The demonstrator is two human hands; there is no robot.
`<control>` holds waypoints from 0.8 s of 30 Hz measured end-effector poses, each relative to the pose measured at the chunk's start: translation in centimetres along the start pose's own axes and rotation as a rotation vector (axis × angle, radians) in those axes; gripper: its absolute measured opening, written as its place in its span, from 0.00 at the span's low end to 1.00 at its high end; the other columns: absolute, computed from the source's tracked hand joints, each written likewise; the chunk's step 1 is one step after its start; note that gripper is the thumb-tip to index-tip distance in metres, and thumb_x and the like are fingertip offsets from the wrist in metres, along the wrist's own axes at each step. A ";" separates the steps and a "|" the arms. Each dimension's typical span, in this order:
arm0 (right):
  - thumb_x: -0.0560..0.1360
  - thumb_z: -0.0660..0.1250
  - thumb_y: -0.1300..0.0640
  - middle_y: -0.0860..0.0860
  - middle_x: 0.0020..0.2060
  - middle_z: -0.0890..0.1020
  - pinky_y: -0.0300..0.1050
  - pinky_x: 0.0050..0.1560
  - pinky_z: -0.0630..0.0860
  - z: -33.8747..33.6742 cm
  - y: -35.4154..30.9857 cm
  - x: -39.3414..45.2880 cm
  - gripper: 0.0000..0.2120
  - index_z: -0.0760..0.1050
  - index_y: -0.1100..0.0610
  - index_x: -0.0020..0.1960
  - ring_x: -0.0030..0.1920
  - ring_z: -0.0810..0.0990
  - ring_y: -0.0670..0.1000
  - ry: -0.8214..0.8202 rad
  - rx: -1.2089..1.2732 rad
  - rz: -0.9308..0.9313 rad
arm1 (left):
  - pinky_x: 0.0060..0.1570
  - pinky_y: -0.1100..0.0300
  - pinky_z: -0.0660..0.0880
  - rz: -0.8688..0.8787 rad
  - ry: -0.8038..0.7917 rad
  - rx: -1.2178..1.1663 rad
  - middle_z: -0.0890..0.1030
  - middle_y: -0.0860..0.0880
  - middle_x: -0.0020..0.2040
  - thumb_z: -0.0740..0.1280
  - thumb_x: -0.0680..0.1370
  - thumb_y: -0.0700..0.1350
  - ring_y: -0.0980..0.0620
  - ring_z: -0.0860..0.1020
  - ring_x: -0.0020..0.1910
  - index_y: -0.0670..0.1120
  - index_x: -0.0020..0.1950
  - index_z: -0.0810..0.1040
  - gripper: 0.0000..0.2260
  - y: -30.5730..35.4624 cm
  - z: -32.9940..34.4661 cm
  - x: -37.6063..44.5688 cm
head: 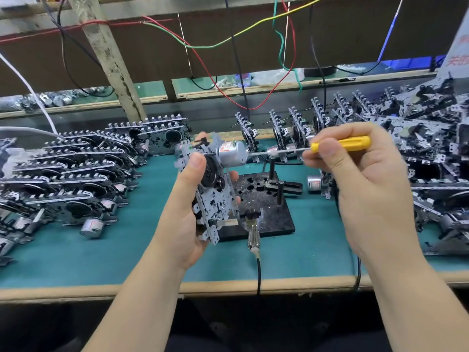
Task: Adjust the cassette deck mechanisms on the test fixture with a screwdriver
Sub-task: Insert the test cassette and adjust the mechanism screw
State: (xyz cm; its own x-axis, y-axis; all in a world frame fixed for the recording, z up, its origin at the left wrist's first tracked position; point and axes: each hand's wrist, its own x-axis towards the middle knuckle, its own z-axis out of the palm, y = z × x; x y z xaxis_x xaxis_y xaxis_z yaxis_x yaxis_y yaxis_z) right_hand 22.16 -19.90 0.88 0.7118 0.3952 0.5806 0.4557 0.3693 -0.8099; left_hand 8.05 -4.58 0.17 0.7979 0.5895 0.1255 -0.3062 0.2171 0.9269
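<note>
Holding a cassette deck mechanism (213, 189) upright in my left grip (189, 212), my right grip (360, 179) pinches the yellow screwdriver (340, 144), tip at the motor's (232, 154) three o'clock side.

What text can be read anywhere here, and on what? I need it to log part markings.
Grey sign at the top right: red characters, cut off by the frame edge and blurred; not readable.
Motor on the cassette mechanism held in the left hand: orange label, print too small to read.
Loose motor on the bench: red-marked label, too small to read.
Yellow screwdriver in the right hand: no marking visible.
</note>
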 end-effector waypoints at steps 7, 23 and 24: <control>0.84 0.61 0.57 0.46 0.37 0.80 0.42 0.45 0.79 -2.0 1.2 0.7 0.03 0.68 0.50 0.55 0.39 0.80 0.50 0.083 0.072 0.077 | 0.68 0.53 0.68 0.231 -0.191 1.426 0.68 0.58 0.74 0.71 0.65 0.73 0.54 0.67 0.72 0.62 0.80 0.53 0.49 2.5 0.1 6.7; 0.84 0.60 0.50 0.44 0.34 0.73 0.39 0.40 0.70 -3.3 4.3 -1.5 0.07 0.72 0.48 0.47 0.37 0.70 0.48 0.015 -0.074 0.215 | 0.69 0.37 0.65 0.055 -0.429 1.779 0.62 0.53 0.77 0.65 0.62 0.79 0.48 0.59 0.77 0.59 0.82 0.48 0.55 -1.2 0.5 11.1; 0.85 0.60 0.51 0.44 0.34 0.73 0.39 0.40 0.70 -3.1 4.4 -1.5 0.07 0.72 0.50 0.48 0.37 0.70 0.48 0.015 -0.070 0.224 | 0.69 0.37 0.66 0.060 -0.437 1.791 0.62 0.53 0.77 0.65 0.62 0.79 0.48 0.59 0.76 0.59 0.82 0.48 0.55 -1.3 0.7 11.1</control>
State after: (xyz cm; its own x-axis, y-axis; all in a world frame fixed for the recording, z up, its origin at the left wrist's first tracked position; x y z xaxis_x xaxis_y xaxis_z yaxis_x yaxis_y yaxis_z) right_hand 24.75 -21.47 -3.85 0.8066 0.4483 0.3853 0.3213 0.2146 -0.9223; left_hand 17.64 1.10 0.60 0.9590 0.2817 -0.0306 0.2834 -0.9535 0.1021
